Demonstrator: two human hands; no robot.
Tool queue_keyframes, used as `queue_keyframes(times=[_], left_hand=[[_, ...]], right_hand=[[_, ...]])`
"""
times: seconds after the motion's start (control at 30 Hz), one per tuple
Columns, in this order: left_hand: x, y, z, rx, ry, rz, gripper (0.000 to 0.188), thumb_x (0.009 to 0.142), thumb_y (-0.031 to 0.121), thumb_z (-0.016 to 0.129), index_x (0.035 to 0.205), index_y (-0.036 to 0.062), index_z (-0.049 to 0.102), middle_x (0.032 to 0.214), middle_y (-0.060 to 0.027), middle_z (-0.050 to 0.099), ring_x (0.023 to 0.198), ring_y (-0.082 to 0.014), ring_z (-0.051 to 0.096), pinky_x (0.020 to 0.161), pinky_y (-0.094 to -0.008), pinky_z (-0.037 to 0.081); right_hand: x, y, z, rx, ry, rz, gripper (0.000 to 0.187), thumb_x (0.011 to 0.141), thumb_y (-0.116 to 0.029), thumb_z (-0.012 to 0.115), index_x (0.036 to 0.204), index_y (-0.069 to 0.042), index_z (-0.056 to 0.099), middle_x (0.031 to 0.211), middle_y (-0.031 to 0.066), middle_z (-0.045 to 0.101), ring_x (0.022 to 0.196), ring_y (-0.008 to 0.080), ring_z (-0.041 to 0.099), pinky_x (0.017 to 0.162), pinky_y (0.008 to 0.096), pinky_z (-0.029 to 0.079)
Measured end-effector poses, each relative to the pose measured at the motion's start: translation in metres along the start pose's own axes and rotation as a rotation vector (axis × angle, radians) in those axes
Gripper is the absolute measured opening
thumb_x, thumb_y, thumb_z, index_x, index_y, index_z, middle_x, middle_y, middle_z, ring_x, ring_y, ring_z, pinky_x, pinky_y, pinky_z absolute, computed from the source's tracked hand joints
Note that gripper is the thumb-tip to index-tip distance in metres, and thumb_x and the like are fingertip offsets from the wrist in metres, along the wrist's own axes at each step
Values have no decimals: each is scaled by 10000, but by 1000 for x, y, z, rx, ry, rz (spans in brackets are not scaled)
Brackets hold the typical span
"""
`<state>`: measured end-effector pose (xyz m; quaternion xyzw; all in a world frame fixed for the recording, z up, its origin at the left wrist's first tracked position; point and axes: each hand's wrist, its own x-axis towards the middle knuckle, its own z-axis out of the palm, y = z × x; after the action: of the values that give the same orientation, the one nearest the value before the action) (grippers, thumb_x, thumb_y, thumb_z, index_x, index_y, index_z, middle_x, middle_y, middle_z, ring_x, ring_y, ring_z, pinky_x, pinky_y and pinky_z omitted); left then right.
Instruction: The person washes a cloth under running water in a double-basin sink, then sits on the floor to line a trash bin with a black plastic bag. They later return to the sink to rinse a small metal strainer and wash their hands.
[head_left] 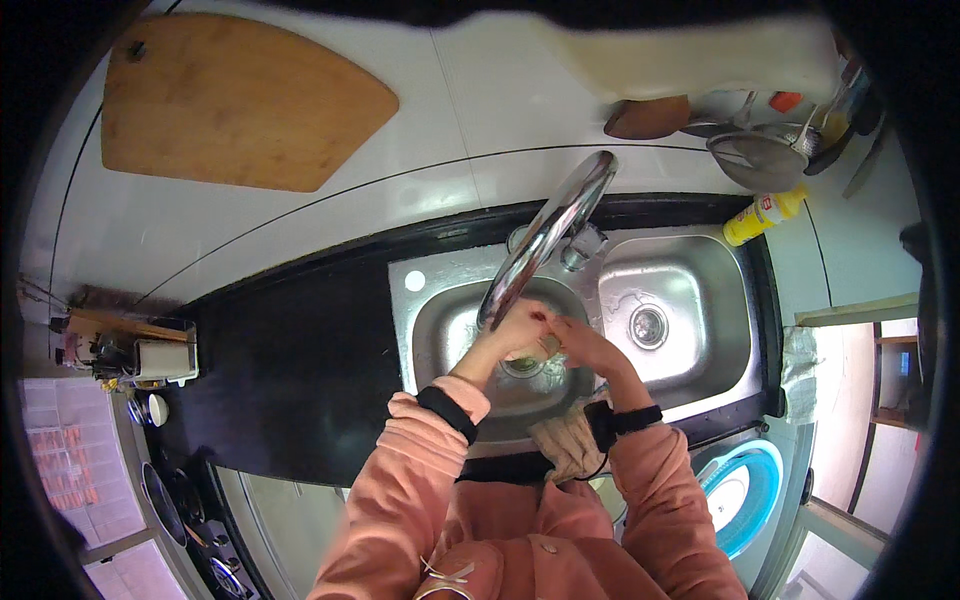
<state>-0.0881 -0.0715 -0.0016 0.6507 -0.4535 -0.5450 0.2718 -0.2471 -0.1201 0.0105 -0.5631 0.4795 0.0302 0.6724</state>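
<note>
Pink fleece sleeves [420, 480] fill the near edge, each ending in a black wrist strap, and both forearms reach out over the left basin [450, 335] of a double steel sink. Left hand [515, 330] and right hand [585, 345] meet just below the tip of the faucet [550, 235], fingers curled inward and pressed close around a small pale object [548, 347]. That object sits between the two palms, over the basin's drain; it is too small and too covered to tell what it is. Whether the fingers truly clamp it or only cup it cannot be told.

Smooth chrome curves along the faucet, which arches from the far rim toward the hands and hides part of the left hand. Both basins are brushed steel with rounded corners; the right basin [690, 300] shows a round strainer drain. A beige cloth [565, 445] hangs at the sink's near rim between the forearms.

Around the sink runs a glossy black tabletop [300, 350]. On the far white wall hangs a wooden cutting board [235, 100] with a rounded edge. Far right, a yellow bottle [765, 215] lies by the sink, near a metal strainer [760, 160]. Near right stands a blue-and-white round tub [745, 495].
</note>
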Motion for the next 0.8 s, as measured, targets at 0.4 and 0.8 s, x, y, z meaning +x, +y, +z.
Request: queue_keyframes(times=[0.4,0.8], left_hand=[[-39,-114,-8,-1335,190,-236,226,864,141,590,1054,19,595,940,-94,621,827,-186,621,704,-311,519],[-52,-108,10,-1080,319,-87,314,913,323,511,1049,44,558,877,-87,635,734,-209,626,605,-358,519]], right_hand=[[7,-15,130,24,448,-780,593,735,-187,737,1219,-53,424,1105,181,551,947,314,590,799,377,470],[29,-28,144,-353,566,-420,233,795,-272,574,815,-50,641,701,217,619,689,406,618,638,493,482]])
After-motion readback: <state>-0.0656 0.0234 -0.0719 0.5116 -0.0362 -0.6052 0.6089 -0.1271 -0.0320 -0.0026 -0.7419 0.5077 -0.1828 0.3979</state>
